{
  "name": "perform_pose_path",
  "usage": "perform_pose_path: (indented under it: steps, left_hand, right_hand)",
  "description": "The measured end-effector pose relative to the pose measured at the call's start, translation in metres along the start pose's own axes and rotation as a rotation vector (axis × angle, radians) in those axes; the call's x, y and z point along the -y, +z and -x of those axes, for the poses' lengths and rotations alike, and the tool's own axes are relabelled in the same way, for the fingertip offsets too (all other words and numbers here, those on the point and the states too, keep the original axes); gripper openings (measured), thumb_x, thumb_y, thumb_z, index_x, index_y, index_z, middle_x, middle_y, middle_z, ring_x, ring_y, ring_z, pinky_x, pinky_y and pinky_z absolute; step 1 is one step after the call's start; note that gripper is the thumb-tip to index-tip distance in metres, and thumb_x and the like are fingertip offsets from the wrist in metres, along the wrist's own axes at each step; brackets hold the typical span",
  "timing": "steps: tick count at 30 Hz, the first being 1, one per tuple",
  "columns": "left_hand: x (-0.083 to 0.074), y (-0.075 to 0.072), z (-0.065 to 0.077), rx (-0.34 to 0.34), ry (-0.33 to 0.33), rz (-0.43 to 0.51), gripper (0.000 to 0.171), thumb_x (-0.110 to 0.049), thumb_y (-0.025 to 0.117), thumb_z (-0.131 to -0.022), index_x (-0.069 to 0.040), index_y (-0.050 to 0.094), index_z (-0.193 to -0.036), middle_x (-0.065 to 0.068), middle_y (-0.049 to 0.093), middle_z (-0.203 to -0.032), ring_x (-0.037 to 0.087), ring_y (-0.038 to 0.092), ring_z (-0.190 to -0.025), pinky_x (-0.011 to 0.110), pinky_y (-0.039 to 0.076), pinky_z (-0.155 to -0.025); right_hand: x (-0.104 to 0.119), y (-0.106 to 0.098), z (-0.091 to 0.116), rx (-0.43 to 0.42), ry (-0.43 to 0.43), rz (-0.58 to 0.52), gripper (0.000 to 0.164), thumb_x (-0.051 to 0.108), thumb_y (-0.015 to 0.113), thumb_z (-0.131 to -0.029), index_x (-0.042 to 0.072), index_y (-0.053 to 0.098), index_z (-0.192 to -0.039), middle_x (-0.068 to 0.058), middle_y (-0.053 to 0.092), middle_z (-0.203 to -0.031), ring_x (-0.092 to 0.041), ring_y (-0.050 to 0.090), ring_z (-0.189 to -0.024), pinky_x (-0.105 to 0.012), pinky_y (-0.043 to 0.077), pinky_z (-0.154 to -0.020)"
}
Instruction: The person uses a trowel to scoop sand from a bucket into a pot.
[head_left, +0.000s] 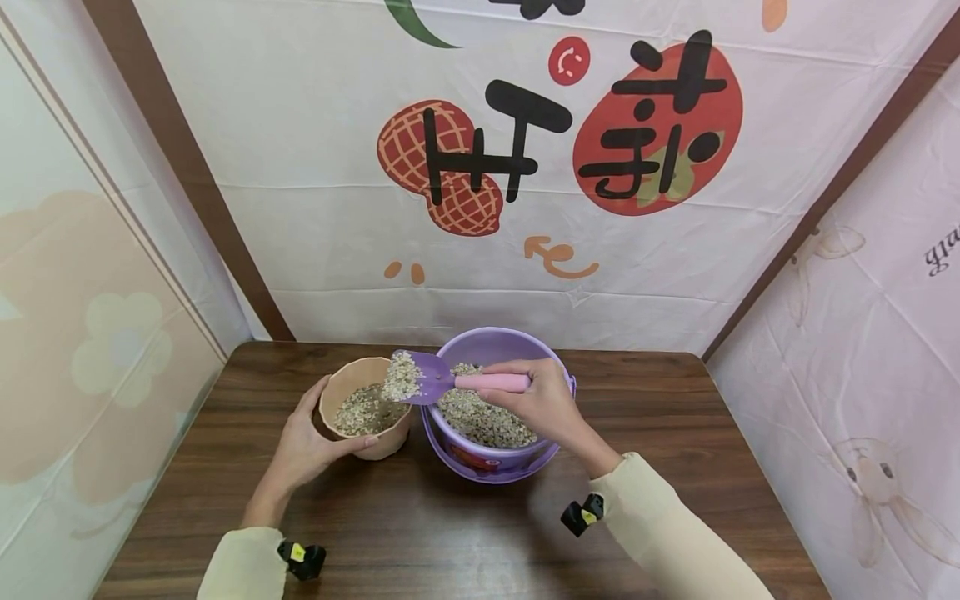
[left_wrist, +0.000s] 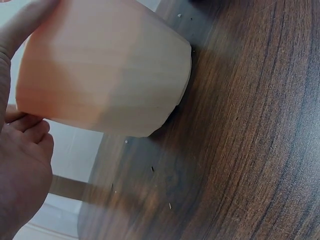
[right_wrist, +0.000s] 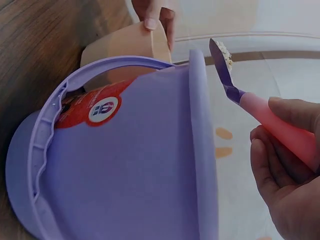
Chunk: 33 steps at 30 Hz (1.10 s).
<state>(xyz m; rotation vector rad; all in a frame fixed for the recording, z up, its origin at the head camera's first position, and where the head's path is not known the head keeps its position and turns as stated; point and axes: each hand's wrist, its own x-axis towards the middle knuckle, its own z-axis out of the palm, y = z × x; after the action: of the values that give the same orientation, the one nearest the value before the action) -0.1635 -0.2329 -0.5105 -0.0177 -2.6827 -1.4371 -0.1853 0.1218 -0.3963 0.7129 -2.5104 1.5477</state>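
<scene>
- The trowel lies near the middle of the head view, its loaded blade reaching over the right rim of the pot, its handle above the bucket
- The right hand, right of centre, grasps the pink handle, thumb on one side and fingers curled on the other; the left hand, left of centre, grips the pot's wall, its thumb on the near side
- A spill looks the likeliest fault: the pale mix is heaped right at the blade's tip, so a roll of the right wrist, or tipping before the blade is further left, could drop grains between pot and bucket
- The blade might also knock the pot's rim and jolt the load loose, as the two sit close; if the left hand slackened then, the pot could tip or slide on the table
- The trowel's long axis runs almost level across the head view, tip towards the left edge, handle end towards the right
- In the right wrist view that axis slants instead, from the handle at the right side up to the tip near the top centre
</scene>
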Motion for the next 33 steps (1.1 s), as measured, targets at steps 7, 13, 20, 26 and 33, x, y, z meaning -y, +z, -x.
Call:
perform_pose_path:
  steps: [7,13,20,26,33]
  left_hand:
    - [0.000,0.000,0.000,0.009,-0.012,0.019,0.130,-0.040,0.097,-0.066,-0.006,0.017,-0.162,0.027,0.025,-0.161,0.049,0.028,-0.144,0.068,0.028,-0.111]
    - [0.000,-0.001,0.000,0.011,-0.016,0.023,0.131,-0.039,0.097,-0.065,-0.005,0.016,-0.162,0.027,0.025,-0.160,0.048,0.028,-0.144,0.068,0.028,-0.111]
    - [-0.001,0.000,0.000,0.007,-0.009,0.037,0.131,-0.038,0.098,-0.064,-0.004,0.017,-0.162,0.027,0.027,-0.160,0.047,0.029,-0.143,0.066,0.028,-0.112]
    - [-0.002,0.000,0.000,0.006,-0.003,0.034,0.131,-0.038,0.098,-0.065,-0.005,0.017,-0.162,0.027,0.026,-0.160,0.047,0.029,-0.143,0.067,0.028,-0.111]
    - [-0.003,-0.001,0.001,0.005,-0.001,0.036,0.131,-0.038,0.098,-0.065,-0.005,0.017,-0.162,0.027,0.027,-0.160,0.046,0.030,-0.143,0.066,0.029,-0.111]
  right_hand:
    - [0.004,0.019,-0.019,0.057,-0.026,0.061,0.026,0.015,0.088,-0.080,0.010,0.081,-0.104,0.002,0.077,-0.092,-0.008,0.061,-0.070,-0.024,0.049,-0.055]
    - [0.006,0.031,-0.029,0.098,-0.071,0.134,0.022,0.015,0.087,-0.081,0.012,0.082,-0.102,0.005,0.078,-0.092,-0.005,0.064,-0.075,-0.024,0.052,-0.065]
    - [0.013,0.038,-0.030,0.145,-0.125,0.211,0.020,0.013,0.086,-0.082,0.014,0.082,-0.102,0.006,0.078,-0.094,-0.005,0.068,-0.086,-0.024,0.054,-0.076]
    - [0.017,0.039,-0.030,0.151,-0.232,0.330,0.020,0.013,0.086,-0.083,0.011,0.082,-0.103,0.004,0.078,-0.095,-0.011,0.071,-0.087,-0.025,0.055,-0.076]
    - [0.027,0.040,-0.027,0.162,-0.368,0.424,0.014,0.012,0.083,-0.086,0.012,0.081,-0.100,0.003,0.076,-0.091,-0.011,0.069,-0.081,-0.029,0.055,-0.073]
